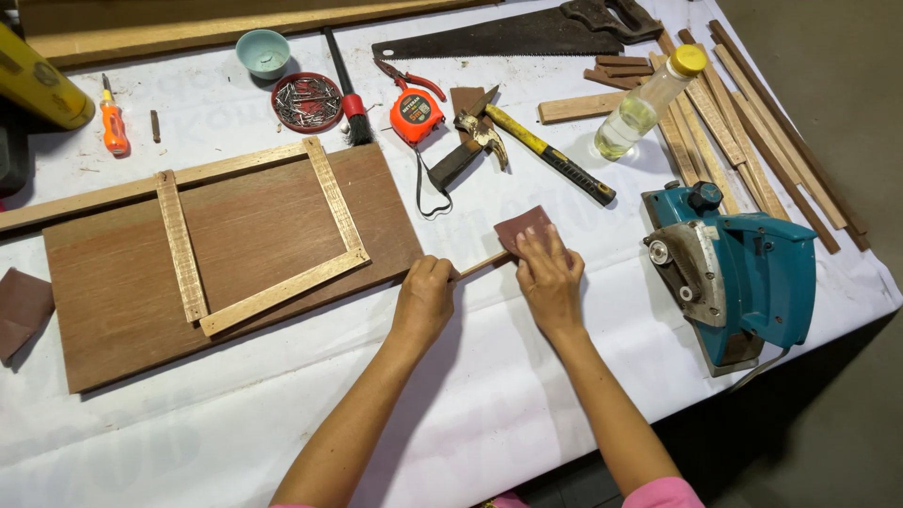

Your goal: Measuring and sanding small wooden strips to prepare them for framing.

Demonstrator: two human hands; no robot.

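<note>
Left hand's [425,299] closed grip on a thin wooden strip [480,265], its far end hidden under sandpaper [523,229] beneath the flat right hand [549,280].

A woodworking bench: handsaw [499,38], hammer [527,141], electric planer [734,273], wood strips [752,132], nails [307,101].
</note>
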